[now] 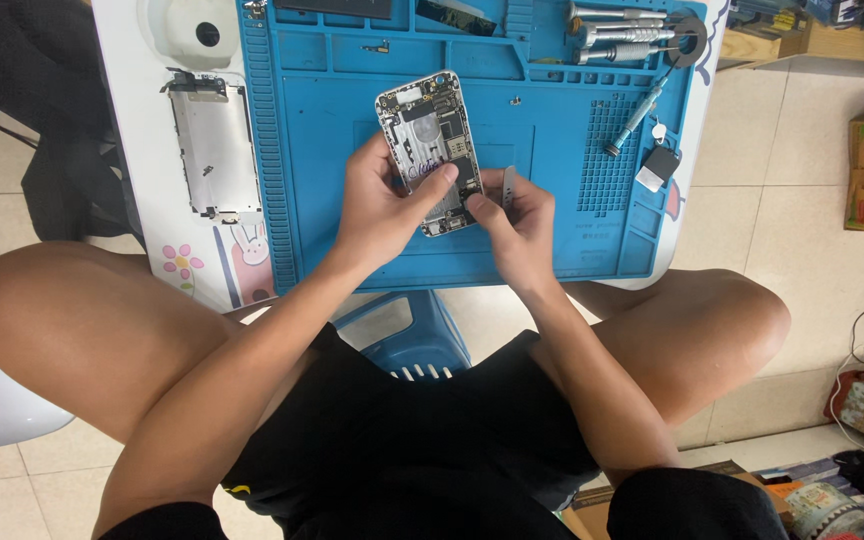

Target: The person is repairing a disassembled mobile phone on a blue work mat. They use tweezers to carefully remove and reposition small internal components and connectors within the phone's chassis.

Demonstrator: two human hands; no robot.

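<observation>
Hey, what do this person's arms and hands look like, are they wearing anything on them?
Both arms are bare to the elbow and beyond, with no sleeves in view. The left hand and right hand wear no gloves, rings, watch or wristband.

Bright, even daylight; sharp, soft shadows.

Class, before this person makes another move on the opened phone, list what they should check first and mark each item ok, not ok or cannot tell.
1. Opened phone lies on the blue mat, not hanging over its edge: ok.
2. Left hand steadies the phone body: ok.
3. Right hand grips the small metal tool firmly: cannot tell.
4. Loose screw on the mat lies apart from the hands: ok.
5. Removed screen panel lies off the mat, apart from the hands: ok.
6. Screwdriver lies on the mat to the right: ok.
</observation>
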